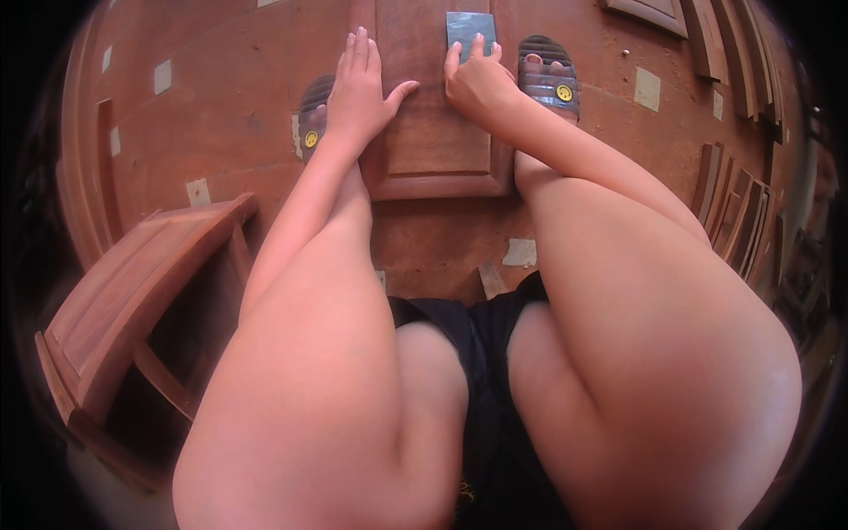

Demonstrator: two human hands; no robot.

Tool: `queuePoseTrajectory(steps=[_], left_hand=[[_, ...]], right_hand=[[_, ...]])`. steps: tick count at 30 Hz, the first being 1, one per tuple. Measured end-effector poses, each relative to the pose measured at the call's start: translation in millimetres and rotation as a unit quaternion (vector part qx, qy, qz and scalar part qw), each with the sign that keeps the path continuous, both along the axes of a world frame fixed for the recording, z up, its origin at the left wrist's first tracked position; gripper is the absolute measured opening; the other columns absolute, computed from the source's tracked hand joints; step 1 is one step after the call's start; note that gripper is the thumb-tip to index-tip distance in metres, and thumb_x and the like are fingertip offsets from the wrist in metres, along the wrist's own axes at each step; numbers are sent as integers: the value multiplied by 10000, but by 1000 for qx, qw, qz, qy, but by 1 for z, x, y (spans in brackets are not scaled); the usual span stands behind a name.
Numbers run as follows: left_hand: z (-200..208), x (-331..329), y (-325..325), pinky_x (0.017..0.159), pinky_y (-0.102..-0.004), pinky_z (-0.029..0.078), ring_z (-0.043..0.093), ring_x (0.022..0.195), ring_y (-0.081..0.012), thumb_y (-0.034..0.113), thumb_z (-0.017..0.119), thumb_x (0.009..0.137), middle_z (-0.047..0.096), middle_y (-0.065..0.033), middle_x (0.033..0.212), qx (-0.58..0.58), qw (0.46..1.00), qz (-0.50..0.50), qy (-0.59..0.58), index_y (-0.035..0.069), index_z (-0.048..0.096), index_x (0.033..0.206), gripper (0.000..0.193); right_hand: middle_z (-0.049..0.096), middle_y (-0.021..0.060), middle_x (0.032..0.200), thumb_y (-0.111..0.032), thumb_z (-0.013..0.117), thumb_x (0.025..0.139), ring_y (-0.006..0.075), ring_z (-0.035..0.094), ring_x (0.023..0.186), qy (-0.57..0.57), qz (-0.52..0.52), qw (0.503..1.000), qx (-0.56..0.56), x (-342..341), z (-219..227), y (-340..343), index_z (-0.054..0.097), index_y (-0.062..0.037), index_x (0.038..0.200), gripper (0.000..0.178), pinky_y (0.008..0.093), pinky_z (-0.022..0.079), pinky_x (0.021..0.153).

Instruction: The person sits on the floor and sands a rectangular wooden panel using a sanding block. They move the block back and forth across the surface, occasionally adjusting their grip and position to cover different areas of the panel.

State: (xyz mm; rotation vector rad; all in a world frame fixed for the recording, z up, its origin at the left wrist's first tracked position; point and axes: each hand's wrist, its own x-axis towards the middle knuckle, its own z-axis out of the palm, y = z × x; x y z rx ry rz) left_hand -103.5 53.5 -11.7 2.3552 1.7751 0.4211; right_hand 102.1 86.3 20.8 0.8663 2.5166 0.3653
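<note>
A reddish-brown wooden panel with a raised moulded border lies flat between my feet. My left hand rests flat along its left border, fingers stretched out and thumb apart, holding nothing. On the panel's right side, my right hand bends over a small grey rectangular piece of sandpaper. Its fingertips are on the sheet, pressing it against the wood. The right thumb is hidden, as is the sheet's underside.
My sandalled feet flank the panel, with one sandal by my right hand. At left stands a wooden frame piece. Wooden strips and long boards lie at right. Pale scraps dot the reddish surface.
</note>
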Motion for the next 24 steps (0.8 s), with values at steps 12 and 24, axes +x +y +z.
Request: queuePoseTrajectory(steps=[12, 24], left_hand=[[-1, -2, -3, 1133, -439, 319, 313, 1404, -417, 497, 683, 846, 322, -306, 1493, -1, 1000, 6, -7, -149, 411, 1357, 867], [-2, -2, 1, 1142, -441, 305, 301, 1410, -417, 499, 679, 850, 313, -303, 1500, 1, 1000, 1, -12, -156, 414, 1349, 865]], right_hand=[[557, 326, 1269, -137, 600, 849, 521, 538, 1185, -47, -10, 997, -55, -12, 18, 0, 492, 187, 1273, 544, 568, 540, 851], [442, 266, 1423, -123, 618, 846, 613, 481, 1174, -63, -24, 998, -1, -11, -5, 11, 580, 70, 1274, 472, 564, 593, 710]])
